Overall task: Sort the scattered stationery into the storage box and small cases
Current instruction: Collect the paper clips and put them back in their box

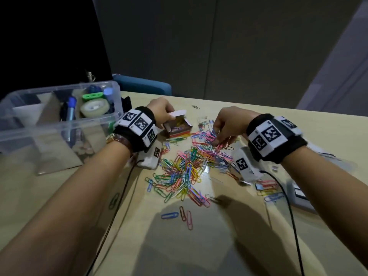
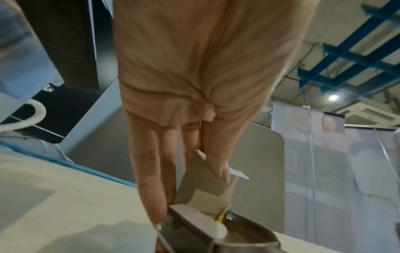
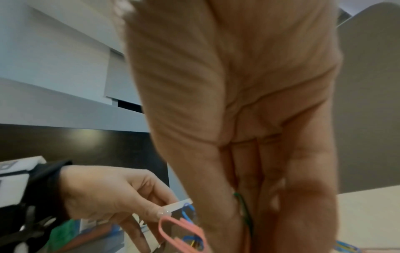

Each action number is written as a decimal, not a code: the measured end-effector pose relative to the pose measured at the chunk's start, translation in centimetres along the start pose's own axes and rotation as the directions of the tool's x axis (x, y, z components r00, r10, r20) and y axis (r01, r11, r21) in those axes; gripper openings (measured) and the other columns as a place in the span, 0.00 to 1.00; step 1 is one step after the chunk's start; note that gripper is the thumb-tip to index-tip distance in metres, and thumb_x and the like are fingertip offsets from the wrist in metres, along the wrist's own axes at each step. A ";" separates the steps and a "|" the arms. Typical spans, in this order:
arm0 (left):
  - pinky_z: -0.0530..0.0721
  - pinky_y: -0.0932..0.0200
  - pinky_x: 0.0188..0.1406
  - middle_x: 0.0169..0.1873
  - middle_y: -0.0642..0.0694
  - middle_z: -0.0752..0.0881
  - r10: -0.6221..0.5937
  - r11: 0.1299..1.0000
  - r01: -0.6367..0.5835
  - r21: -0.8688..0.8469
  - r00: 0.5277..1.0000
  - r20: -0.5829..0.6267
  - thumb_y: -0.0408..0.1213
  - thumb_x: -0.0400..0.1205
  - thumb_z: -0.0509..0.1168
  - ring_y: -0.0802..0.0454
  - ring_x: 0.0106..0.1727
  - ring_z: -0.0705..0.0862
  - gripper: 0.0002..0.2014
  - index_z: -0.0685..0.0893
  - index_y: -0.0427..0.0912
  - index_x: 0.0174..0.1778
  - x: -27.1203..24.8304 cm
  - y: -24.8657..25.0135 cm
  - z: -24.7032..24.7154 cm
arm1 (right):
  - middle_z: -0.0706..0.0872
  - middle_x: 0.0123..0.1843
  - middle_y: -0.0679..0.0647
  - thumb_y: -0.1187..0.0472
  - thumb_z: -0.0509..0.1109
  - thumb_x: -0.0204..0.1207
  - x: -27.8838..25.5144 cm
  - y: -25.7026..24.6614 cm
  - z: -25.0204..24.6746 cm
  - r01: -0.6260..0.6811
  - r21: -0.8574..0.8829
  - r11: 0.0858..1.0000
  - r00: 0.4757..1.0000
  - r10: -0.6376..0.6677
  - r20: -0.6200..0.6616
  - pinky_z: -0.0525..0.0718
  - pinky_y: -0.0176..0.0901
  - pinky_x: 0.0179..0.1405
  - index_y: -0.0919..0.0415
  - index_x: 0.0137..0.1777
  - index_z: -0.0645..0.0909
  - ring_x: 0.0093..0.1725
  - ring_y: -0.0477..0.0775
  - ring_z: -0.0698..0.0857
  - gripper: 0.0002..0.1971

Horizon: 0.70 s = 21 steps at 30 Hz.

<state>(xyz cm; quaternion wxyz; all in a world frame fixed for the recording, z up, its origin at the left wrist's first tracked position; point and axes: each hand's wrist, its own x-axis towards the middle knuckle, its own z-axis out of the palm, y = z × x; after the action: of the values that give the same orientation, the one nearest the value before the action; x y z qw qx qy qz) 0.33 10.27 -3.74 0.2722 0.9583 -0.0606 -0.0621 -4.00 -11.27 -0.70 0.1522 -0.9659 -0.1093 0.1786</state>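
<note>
A heap of coloured paper clips (image 1: 189, 168) covers the middle of the table. Behind it stands a small open cardboard box (image 1: 177, 126) with some clips inside. My left hand (image 1: 170, 116) pinches the box's raised white flap (image 1: 180, 112); the left wrist view shows the thumb (image 2: 217, 164) on that flap (image 2: 238, 174) above the box (image 2: 194, 215). My right hand (image 1: 218, 141) reaches down into the heap's far right side and pinches a few clips. In the right wrist view a green clip (image 3: 243, 210) lies against its fingers (image 3: 270, 196), with pink clips (image 3: 184, 231) beside them.
A clear storage box (image 1: 111, 116) at the left holds a tape roll (image 1: 94, 108), pens and other items. A clear case with clips (image 1: 267, 188) and a white case (image 1: 300, 194) lie at the right. Three loose clips (image 1: 179, 215) sit near the front. A blue chair (image 1: 143, 84) stands behind.
</note>
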 end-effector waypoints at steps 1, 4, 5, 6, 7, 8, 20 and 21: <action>0.87 0.55 0.41 0.45 0.39 0.88 0.010 0.998 -0.010 -0.057 1.000 0.004 0.32 0.83 0.66 0.51 0.36 0.85 0.09 0.87 0.38 0.58 -0.2 -0.2 0.1 | 0.87 0.29 0.57 0.66 0.82 0.69 -0.1 0.2 -0.2 0.018 0.012 1.000 1.000 -0.017 -0.025 0.87 0.38 0.30 0.65 0.31 0.82 0.29 0.49 0.89 0.11; 0.86 0.57 0.35 0.44 0.39 0.87 0.020 0.977 -0.013 -0.212 0.999 0.031 0.32 0.85 0.63 0.53 0.34 0.84 0.10 0.86 0.37 0.60 -0.6 -0.7 0.3 | 0.87 0.29 0.53 0.62 0.82 0.70 -0.3 0.3 -0.6 0.111 0.084 0.990 0.989 -0.102 -0.105 0.84 0.30 0.28 0.62 0.31 0.82 0.31 0.48 0.90 0.12; 0.85 0.58 0.34 0.45 0.39 0.86 0.018 0.968 -0.006 -0.249 0.999 0.046 0.32 0.86 0.62 0.53 0.35 0.83 0.11 0.85 0.37 0.61 -0.7 -0.8 0.4 | 0.89 0.32 0.55 0.61 0.81 0.70 -0.4 0.1 -0.6 0.156 0.140 0.978 0.982 -0.138 -0.129 0.86 0.30 0.31 0.63 0.34 0.84 0.34 0.49 0.91 0.10; 0.85 0.58 0.34 0.45 0.40 0.86 0.015 0.962 0.002 -0.274 0.998 0.061 0.32 0.86 0.62 0.53 0.35 0.83 0.11 0.85 0.38 0.61 -0.7 -0.8 0.4 | 0.90 0.36 0.58 0.61 0.81 0.70 -0.2 -0.3 -0.5 0.200 0.204 0.958 0.973 -0.171 -0.152 0.88 0.33 0.34 0.65 0.39 0.86 0.36 0.51 0.91 0.08; 0.86 0.57 0.34 0.45 0.41 0.85 0.014 0.957 0.008 -0.289 0.997 0.073 0.32 0.86 0.62 0.53 0.36 0.83 0.11 0.84 0.38 0.61 -0.8 -0.7 0.4 | 0.91 0.38 0.60 0.61 0.80 0.70 0.0 -0.7 -0.2 0.241 0.257 0.936 0.964 -0.199 -0.178 0.90 0.37 0.38 0.67 0.42 0.87 0.38 0.52 0.92 0.09; 0.87 0.55 0.35 0.46 0.41 0.85 0.012 0.953 0.014 -0.303 0.996 0.084 0.32 0.86 0.62 0.53 0.36 0.83 0.11 0.84 0.38 0.62 -0.8 -0.7 0.5 | 0.91 0.39 0.62 0.61 0.80 0.70 0.5 -1.2 0.1 0.277 0.285 0.918 0.952 -0.222 -0.209 0.91 0.42 0.42 0.67 0.45 0.87 0.39 0.54 0.92 0.09; 0.89 0.45 0.36 0.39 0.35 0.83 -0.167 0.856 0.195 -0.480 0.981 0.100 0.27 0.85 0.63 0.41 0.36 0.86 0.07 0.72 0.36 0.55 -0.7 -1.5 0.6 | 0.82 0.33 0.52 0.59 0.82 0.69 6.0 -3.7 2.8 0.307 -0.107 0.946 0.893 -0.326 -0.311 0.80 0.43 0.38 0.59 0.41 0.87 0.37 0.56 0.81 0.07; 0.90 0.39 0.40 0.38 0.32 0.84 -0.176 0.855 0.205 -0.476 0.979 0.104 0.27 0.84 0.64 0.37 0.35 0.87 0.04 0.74 0.35 0.52 -0.9 -1.6 0.6 | 0.83 0.35 0.53 0.59 0.82 0.69 6.1 -3.7 2.8 0.308 -0.110 0.945 0.894 -0.327 -0.307 0.82 0.44 0.39 0.60 0.42 0.88 0.38 0.56 0.82 0.07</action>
<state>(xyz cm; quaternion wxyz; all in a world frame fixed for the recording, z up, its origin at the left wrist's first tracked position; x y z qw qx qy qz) -0.47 11.44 -5.02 0.4940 0.8587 0.0443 -0.1290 -0.10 -5.49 -3.85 0.1669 -0.9551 -0.2444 -0.0113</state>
